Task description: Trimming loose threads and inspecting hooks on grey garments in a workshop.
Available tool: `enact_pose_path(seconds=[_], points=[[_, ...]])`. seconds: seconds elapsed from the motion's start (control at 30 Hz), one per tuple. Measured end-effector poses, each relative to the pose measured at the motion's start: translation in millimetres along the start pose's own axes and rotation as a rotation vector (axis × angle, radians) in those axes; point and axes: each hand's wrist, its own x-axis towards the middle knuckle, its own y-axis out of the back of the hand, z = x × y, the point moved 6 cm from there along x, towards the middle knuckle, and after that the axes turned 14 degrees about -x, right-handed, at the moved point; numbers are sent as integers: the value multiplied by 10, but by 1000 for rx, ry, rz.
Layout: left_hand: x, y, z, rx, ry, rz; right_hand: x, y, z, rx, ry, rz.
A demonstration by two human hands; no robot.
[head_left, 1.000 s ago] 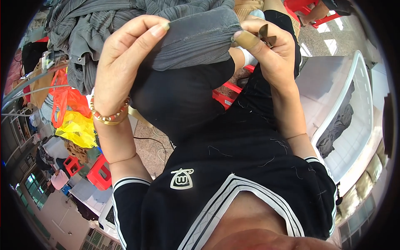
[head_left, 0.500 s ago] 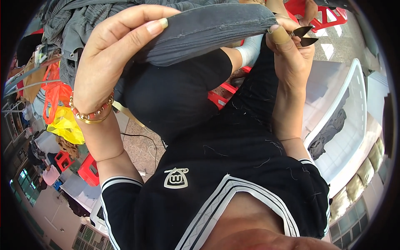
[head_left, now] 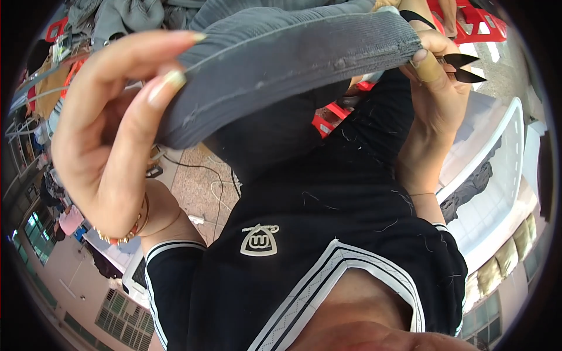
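Note:
A dark grey ribbed knit garment [head_left: 287, 61] stretches across in front of me, its thick seamed band uppermost. At the band's right end my right hand [head_left: 438, 102] pinches the cloth between thumb and fingers, a tan wrap round the thumb. The same hand holds thread snips [head_left: 466, 68], whose two dark pointed blades stick out to the right, apart. By the band's left end is my left hand [head_left: 108, 126], slightly blurred, its thumb and forefinger spread at the cloth's edge. The other left fingers are partly hidden.
More grey garments [head_left: 126, 20] lie heaped at the far left. A white plastic tub [head_left: 512, 158] with dark cloth inside stands on my right. Red plastic stools [head_left: 480, 26] are ahead at the right. A thin cable [head_left: 196, 167] runs over the floor.
My left hand has moved left and nearer, and its thumb and forefinger have come apart. The band, my right hand and the snips have shifted right and slightly down.

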Motion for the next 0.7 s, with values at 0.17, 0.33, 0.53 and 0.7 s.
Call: enact_pose_path(seconds=[0.17, 0.33, 0.53, 0.7], points=[[-245, 23, -225, 204, 83, 104, 76, -306, 82, -280, -76, -101], [-408, -66, -351, 460, -312, 272, 20, -447, 371, -297, -258, -299], [-401, -95, -260, 418, -326, 178, 39, -435, 233, -355, -208, -291], [-368, -176, -221, 614, -422, 63, -11, -386, 282, -340, -258, -221]])
